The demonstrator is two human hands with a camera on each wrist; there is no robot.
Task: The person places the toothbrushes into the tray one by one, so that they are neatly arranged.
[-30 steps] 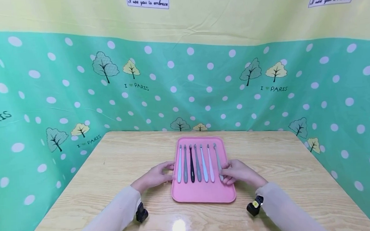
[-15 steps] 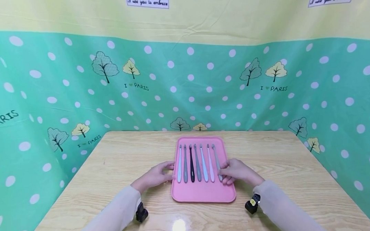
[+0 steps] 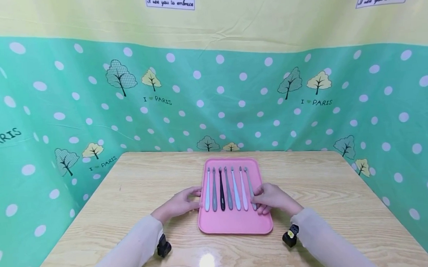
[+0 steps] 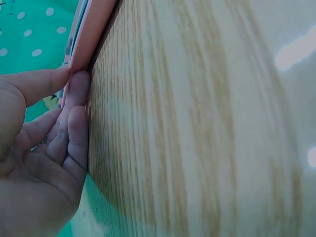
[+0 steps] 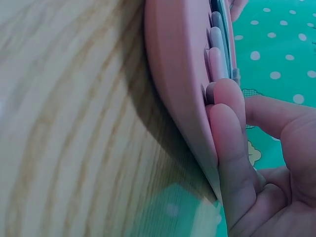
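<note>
A pink tray [image 3: 232, 223] bears several slender toothbrushes laid in a row, heads toward the far side. At its left edge, my left hand [image 3: 179, 202] holds the rim between thumb and fingers; the left wrist view has the fingertips [image 4: 79, 81] right at the tray's side. My right hand [image 3: 274, 198] reaches over the right rim and pinches the lower handle of the rightmost grey toothbrush [image 3: 249, 181]. That brush leans slightly, its head tipped left toward the pink toothbrush [image 3: 243, 190]. In the right wrist view, the fingers hide most of the grey handle [image 5: 210, 93].
Left of the pink brush lie a light blue toothbrush [image 3: 236, 190] and a black toothbrush [image 3: 221, 193], among others. The tray rests on a wood-grain table [image 3: 147, 172]. A green dotted cloth [image 3: 184, 119] hangs behind and at both sides.
My right hand has shifted slightly left, and the rightmost grey toothbrush has moved left with it, closer to the pink one. The left hand and the tray stay in place.
</note>
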